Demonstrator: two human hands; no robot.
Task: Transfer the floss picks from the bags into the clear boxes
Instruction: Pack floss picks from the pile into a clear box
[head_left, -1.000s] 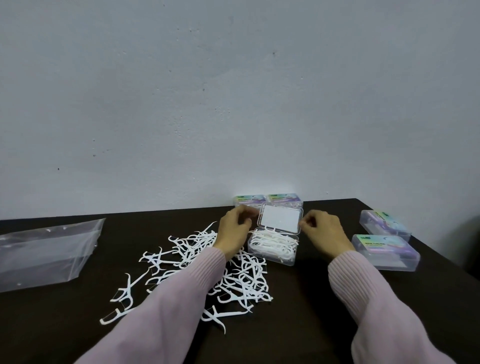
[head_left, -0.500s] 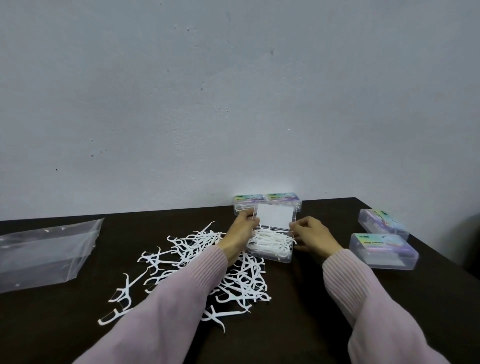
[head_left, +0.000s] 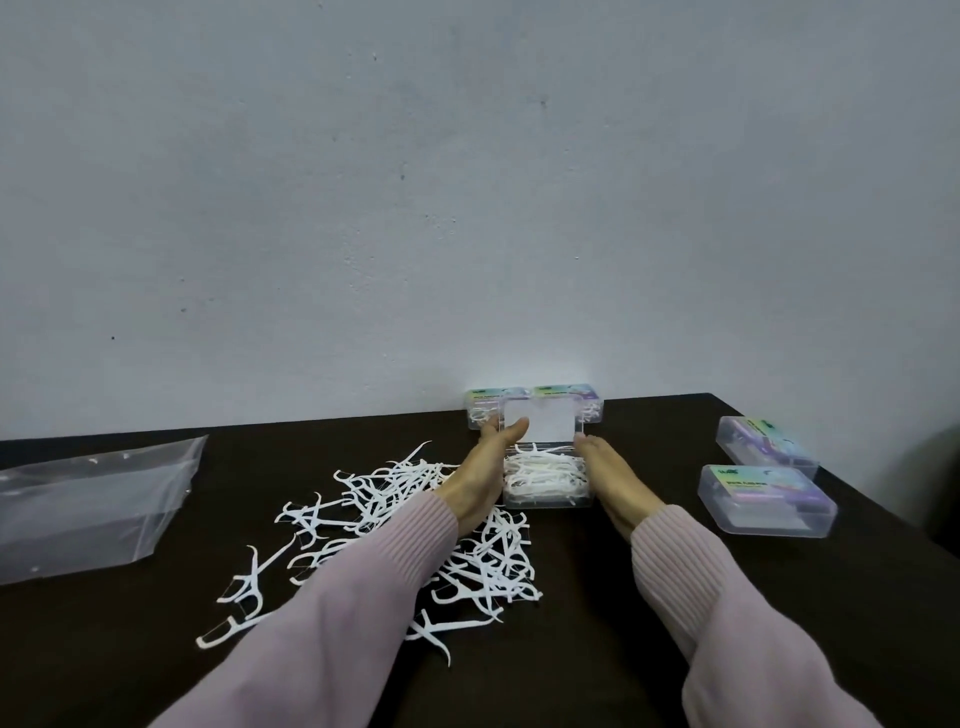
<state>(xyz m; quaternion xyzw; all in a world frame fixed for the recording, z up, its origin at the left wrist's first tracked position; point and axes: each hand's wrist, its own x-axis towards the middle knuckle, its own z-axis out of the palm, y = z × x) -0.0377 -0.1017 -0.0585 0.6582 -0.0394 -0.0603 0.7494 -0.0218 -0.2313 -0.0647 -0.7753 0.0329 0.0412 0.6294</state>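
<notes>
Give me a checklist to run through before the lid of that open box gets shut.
1. Open clear box is filled with floss picks: ok.
2. Lid is free to swing down: ok, it stands raised at the back edge, nothing on it.
3. Picks sit below the rim: not ok, some stick out over the rim near the hinge.
4. Both hands steady the box: ok, left hand against its left side with the thumb at the lid, right hand against its right side.
5. Latch is sound: cannot tell.
6. Transfer is finished: not ok, loose floss picks are strewn on the table.
</notes>
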